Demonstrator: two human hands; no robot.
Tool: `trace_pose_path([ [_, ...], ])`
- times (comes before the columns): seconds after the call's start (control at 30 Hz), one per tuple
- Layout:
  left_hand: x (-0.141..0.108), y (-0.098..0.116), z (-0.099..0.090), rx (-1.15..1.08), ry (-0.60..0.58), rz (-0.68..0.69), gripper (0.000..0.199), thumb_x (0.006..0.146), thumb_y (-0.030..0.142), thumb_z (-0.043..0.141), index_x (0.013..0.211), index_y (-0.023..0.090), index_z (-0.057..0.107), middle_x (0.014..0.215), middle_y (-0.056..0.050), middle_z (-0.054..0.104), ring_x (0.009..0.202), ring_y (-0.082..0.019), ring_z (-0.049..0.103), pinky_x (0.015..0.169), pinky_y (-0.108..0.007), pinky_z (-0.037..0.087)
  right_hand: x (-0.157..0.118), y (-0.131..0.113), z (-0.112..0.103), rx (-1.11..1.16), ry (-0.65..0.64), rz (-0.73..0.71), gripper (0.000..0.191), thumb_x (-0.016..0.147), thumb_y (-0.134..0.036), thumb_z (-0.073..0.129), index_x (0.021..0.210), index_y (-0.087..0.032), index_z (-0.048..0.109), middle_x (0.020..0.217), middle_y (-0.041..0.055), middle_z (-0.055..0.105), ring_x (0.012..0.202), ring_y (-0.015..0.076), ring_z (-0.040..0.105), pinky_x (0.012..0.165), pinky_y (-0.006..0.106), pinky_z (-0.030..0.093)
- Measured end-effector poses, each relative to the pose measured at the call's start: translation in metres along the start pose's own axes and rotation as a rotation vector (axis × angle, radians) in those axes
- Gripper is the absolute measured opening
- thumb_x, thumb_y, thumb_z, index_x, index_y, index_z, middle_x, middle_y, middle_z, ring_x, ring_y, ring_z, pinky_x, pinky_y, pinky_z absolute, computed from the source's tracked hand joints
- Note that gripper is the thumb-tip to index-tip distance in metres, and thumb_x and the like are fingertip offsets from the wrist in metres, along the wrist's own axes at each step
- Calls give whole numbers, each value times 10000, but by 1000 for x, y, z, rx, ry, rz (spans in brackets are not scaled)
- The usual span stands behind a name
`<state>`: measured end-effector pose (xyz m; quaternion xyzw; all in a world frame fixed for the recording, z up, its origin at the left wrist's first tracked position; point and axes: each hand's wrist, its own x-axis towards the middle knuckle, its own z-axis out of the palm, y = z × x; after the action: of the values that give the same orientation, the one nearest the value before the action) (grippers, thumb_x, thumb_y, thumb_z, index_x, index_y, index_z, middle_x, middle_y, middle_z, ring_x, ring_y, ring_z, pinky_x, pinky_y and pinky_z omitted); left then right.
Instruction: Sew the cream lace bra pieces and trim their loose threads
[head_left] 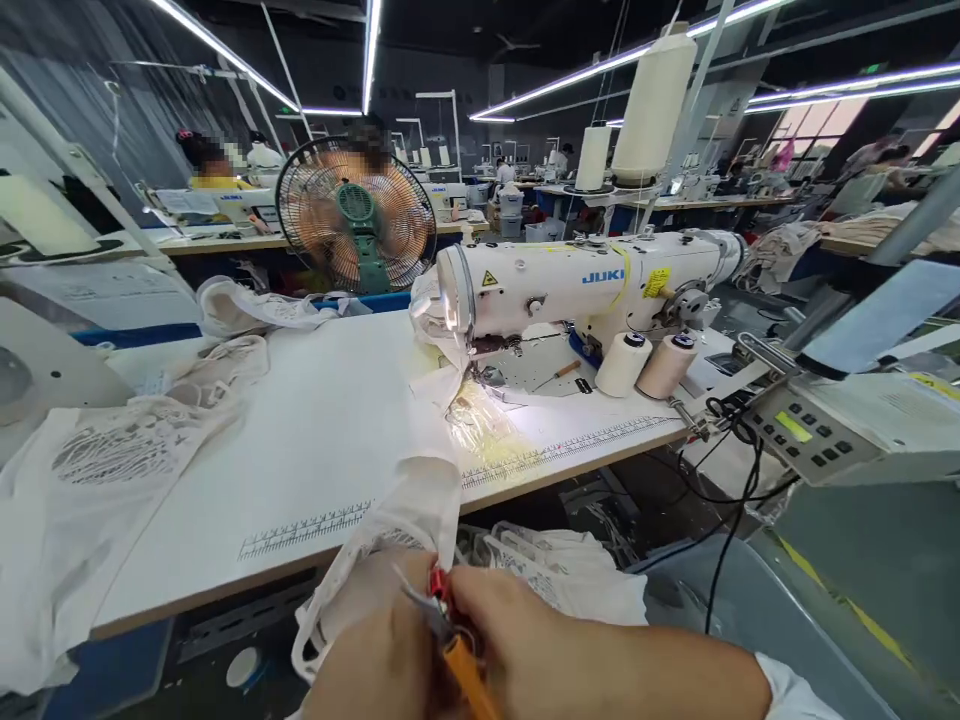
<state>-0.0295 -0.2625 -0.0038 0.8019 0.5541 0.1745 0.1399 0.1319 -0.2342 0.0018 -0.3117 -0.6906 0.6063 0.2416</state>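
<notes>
Close to the table's front edge, my left hand (379, 635) is closed on a white lace-trimmed garment (424, 490), whose upper part lies over the edge. My right hand (517, 625) is pressed close beside it, closed around orange-handled snips (466, 672) with a curved metal tip pointing up and left. A small red piece (437, 580) shows between the hands; what it belongs to is unclear. Both hands' inner fingers are partly hidden and slightly blurred. Beyond them stands a white sewing machine (547, 285) with cloth under its head.
Lace garments (112, 470) lie on the table's left side, and more (555, 560) hang below the front edge. Two thread cones (624, 365) stand by the machine. A control box (814, 430), cables and a grey bin (757, 600) are at right. A fan (356, 215) stands behind.
</notes>
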Motion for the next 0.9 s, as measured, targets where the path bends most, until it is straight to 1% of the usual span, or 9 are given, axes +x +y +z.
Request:
trace_pose_path([
  [0.07, 10, 9, 2, -44, -33, -46, 366, 676, 201, 509, 1040, 240, 508, 692, -23, 667, 555, -226, 633, 464, -299, 459, -5, -3, -6, -60, 26, 51, 381, 565, -306, 749, 812, -187, 484, 780, -9, 539, 699, 147, 521, 616, 234, 443],
  [0.2, 13, 10, 7, -131, -120, -145, 269, 610, 151, 522, 867, 215, 472, 705, -14, 632, 618, -216, 619, 508, -287, 441, -11, -5, -15, -350, 27, 63, 284, 611, -265, 666, 727, -198, 416, 720, -21, 472, 602, 109, 419, 544, 214, 362],
  [0.33, 2, -9, 1, -321, -187, -67, 67, 745, 276, 510, 793, 230, 500, 715, 12, 577, 605, -156, 565, 512, -239, 424, -7, 1, -22, -479, -48, 12, 184, 665, -195, 558, 651, -193, 375, 623, -45, 415, 545, 88, 335, 493, 198, 279],
  [0.4, -1, -23, -4, -283, -120, -78, 188, 819, 321, 419, 683, 223, 503, 714, 3, 546, 599, -142, 551, 521, -232, 430, 0, 3, -25, -505, -36, -1, 146, 657, -127, 514, 648, -189, 383, 615, -46, 430, 552, 88, 341, 497, 194, 271],
  [0.47, 1, -34, -6, -129, 17, -219, 278, 853, 294, 340, 633, 209, 487, 784, -25, 545, 639, -147, 571, 566, -248, 454, 9, 4, -27, -548, -27, 14, 153, 634, -73, 484, 642, -185, 380, 623, -43, 449, 563, 87, 357, 506, 192, 273],
  [0.57, 9, -42, -3, 92, 168, -493, 216, 852, 212, 331, 756, 172, 521, 1032, -111, 547, 761, -195, 621, 622, -299, 476, 24, 2, -26, -642, 9, 92, 183, 629, -74, 488, 617, -188, 345, 618, -39, 457, 560, 90, 368, 500, 197, 259],
  [0.63, 18, -42, -1, 127, 201, -555, 187, 842, 177, 355, 908, 134, 524, 1122, -160, 527, 802, -228, 635, 634, -326, 479, 31, 1, -25, -693, 44, 127, 183, 649, -99, 495, 620, -190, 339, 617, -36, 467, 560, 96, 376, 497, 199, 255],
  [0.73, 28, -37, -2, 103, 213, -523, 242, 844, 174, 347, 1007, 115, 516, 1031, -146, 574, 789, -248, 639, 634, -344, 467, 38, 0, -25, -741, 72, 104, 174, 680, -114, 479, 630, -194, 333, 618, -32, 480, 563, 103, 387, 502, 201, 262],
  [0.9, 29, -40, -6, -61, 149, -386, 201, 813, 196, 377, 741, 196, 565, 720, 4, 595, 705, -185, 618, 612, -286, 447, 37, -8, -33, -807, 79, 75, 191, 661, -88, 477, 625, -199, 326, 610, -34, 496, 551, 106, 405, 492, 200, 262],
])
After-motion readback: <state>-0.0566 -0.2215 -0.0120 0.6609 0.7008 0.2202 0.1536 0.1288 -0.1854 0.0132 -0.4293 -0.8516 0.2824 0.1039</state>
